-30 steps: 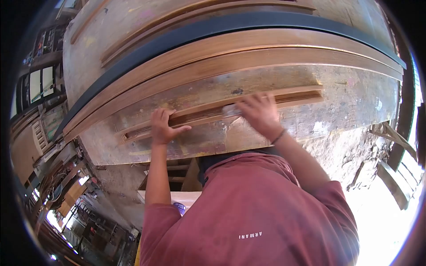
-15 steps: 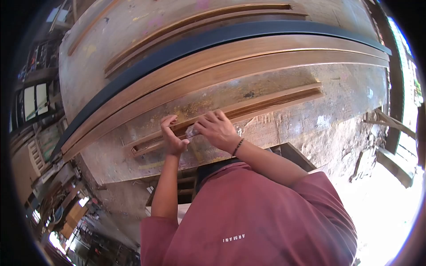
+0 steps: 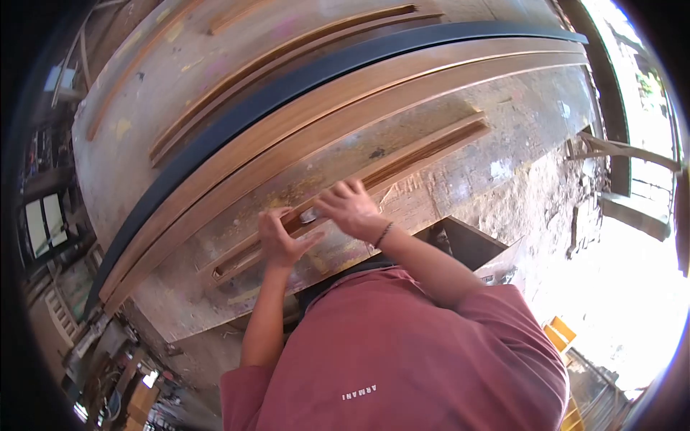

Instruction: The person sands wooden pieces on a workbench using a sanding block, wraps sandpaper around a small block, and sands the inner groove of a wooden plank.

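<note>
A pale, crumpled wad (image 3: pixel 309 215), perhaps cloth or sandpaper, is pinched in the fingertips of my right hand (image 3: pixel 352 210). It is at the channel of a long grooved wooden piece (image 3: pixel 424 154) lying slantwise before me. My left hand (image 3: pixel 282 241) is just left of the wad, at the same wooden piece. Its thumb stretches out on the near side while the fingers bend over toward the far side, leaving a wide gap between them. Whether the left fingers press on the wood is hard to see.
Beyond the grooved piece lie two long brown boards (image 3: pixel 338 97) and a dark blue strip (image 3: pixel 302 77). More grooved wood (image 3: pixel 287 50) lies farther back on the paint-stained worktable (image 3: pixel 532 100). A box-like opening (image 3: pixel 471 241) is under the near edge.
The view has turned and shifted slightly, so table and boards sit differently. My left thumb has stretched away from the wad. My right hand still pinches it, near the same spot.
</note>
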`<state>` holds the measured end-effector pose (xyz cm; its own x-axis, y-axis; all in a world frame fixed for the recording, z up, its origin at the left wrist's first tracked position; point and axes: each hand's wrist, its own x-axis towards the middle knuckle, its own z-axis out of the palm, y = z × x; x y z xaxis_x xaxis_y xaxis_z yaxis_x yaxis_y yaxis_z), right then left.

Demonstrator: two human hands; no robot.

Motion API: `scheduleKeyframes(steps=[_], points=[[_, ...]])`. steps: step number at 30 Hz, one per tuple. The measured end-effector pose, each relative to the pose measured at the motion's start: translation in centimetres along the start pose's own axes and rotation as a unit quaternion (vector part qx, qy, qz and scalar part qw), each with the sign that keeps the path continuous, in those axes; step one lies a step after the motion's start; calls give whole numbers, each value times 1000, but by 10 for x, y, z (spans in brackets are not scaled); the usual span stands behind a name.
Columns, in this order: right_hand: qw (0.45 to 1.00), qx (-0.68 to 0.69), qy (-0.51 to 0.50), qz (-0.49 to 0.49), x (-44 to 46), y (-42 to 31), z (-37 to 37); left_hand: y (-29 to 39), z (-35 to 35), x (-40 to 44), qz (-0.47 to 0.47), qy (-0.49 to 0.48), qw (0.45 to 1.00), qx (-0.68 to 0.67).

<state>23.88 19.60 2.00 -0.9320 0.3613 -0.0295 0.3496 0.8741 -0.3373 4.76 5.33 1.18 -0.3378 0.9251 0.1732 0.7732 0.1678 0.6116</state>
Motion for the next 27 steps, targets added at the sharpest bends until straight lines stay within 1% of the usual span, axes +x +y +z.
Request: scheduleKeyframes(steps=[1,2,3,4,5,7,8,9,10,12,13,14,15,16,17,18,19,20,21,23,24,26,27], points=[[1000,-1,7,7,-3,6,-1,5,-5,3,3,-9,1000,5],[1000,7,19,-11,-7,16,2,8,-6,9,13,-11,1000,7],[999,17,29,-29,-13,25,1,14,-9,14,23,-28,999,38],[1000,-16,11,6,-29,49,-10,19,-10,17,33,-45,996,68],[998,-49,-8,37,-49,85,-26,18,-8,17,40,-47,996,69],[988,-100,-3,115,-83,143,-67,12,-1,10,28,-34,995,86],[979,-136,-47,146,-96,172,-81,12,1,8,33,-37,995,87],[984,-75,12,160,-110,200,-79,12,1,8,41,-35,993,101],[983,-77,19,166,-111,205,-83,11,5,11,51,-28,992,114],[986,-45,87,137,-112,201,-82,8,8,6,66,-26,990,122],[985,-92,48,140,-114,194,-68,7,11,10,72,-16,989,131],[992,-81,-7,93,-100,177,-67,8,14,17,81,-12,988,134],[995,-62,-66,46,-83,148,-64,11,12,16,66,-26,986,149],[995,-66,-75,22,-63,118,-69,16,9,13,48,-40,985,163],[997,-1,-69,21,-52,107,-60,17,10,11,52,-40,984,168],[998,0,-61,24,-55,118,-64,13,11,12,58,-36,983,170],[997,-10,-77,22,-61,130,-68,11,11,14,65,-35,982,172],[995,-21,-95,22,-69,145,-72,9,14,14,71,-38,982,173],[995,-17,-92,28,-88,177,-78,8,13,14,79,-34,981,177],[985,-128,-6,111,-139,274,-100,7,15,13,88,-30,980,179],[981,-84,-9,174,-150,300,-126,6,16,12,84,-30,980,177],[978,-74,13,192,-176,339,-142,6,14,11,79,-25,980,180],[979,-77,18,189,-172,339,-141,6,15,13,78,-27,978,190]])
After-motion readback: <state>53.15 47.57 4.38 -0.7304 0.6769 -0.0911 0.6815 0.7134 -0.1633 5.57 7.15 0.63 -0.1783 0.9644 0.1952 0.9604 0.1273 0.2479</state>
